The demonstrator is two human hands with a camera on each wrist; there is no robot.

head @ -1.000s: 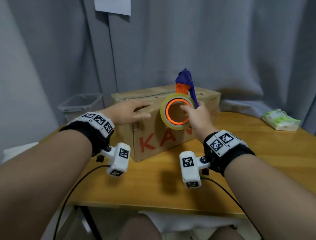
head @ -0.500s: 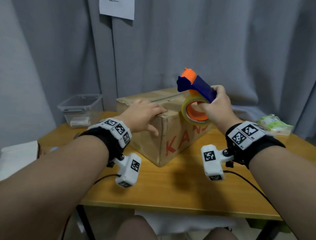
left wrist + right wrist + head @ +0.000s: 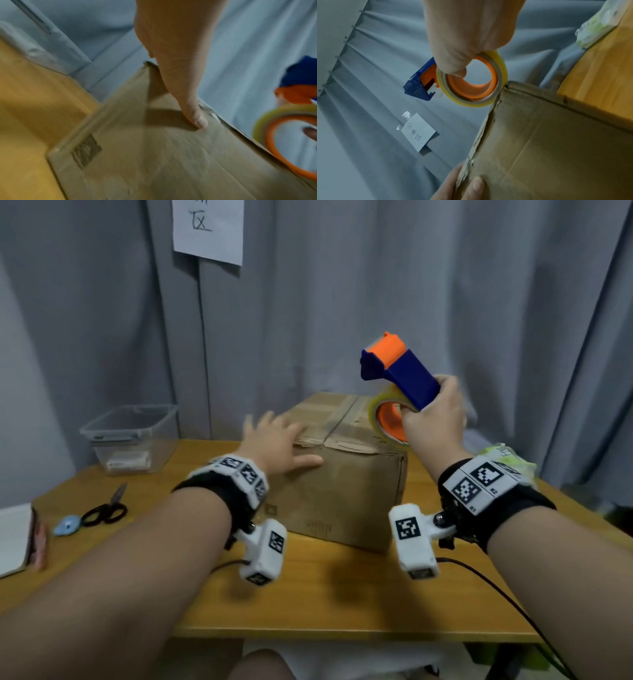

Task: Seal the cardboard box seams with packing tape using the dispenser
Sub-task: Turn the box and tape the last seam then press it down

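The brown cardboard box [image 3: 342, 487] stands on the wooden table [image 3: 342, 594], a plain side facing me and its top centre seam running away from me. My left hand [image 3: 274, 440] lies flat with spread fingers on the box's near left top edge. In the left wrist view its thumb [image 3: 193, 115] presses on the front face of the box [image 3: 154, 155]. My right hand [image 3: 435, 416] grips the blue and orange tape dispenser [image 3: 397, 368] just above the box's right top corner. The yellowish tape roll [image 3: 471, 86] hangs under that hand, whose thumb is hooked into the orange core.
A clear plastic bin [image 3: 130, 436] stands at the back left. Black scissors [image 3: 106, 508] and a small blue object [image 3: 68, 523] lie at the left. A green packet [image 3: 507, 457] sits behind my right wrist. Grey curtain with a paper note [image 3: 209, 227] closes the back.
My left hand has turned the box, so the lettered side has swung away and a plain side faces me. The dispenser has risen and moved right in my right hand.
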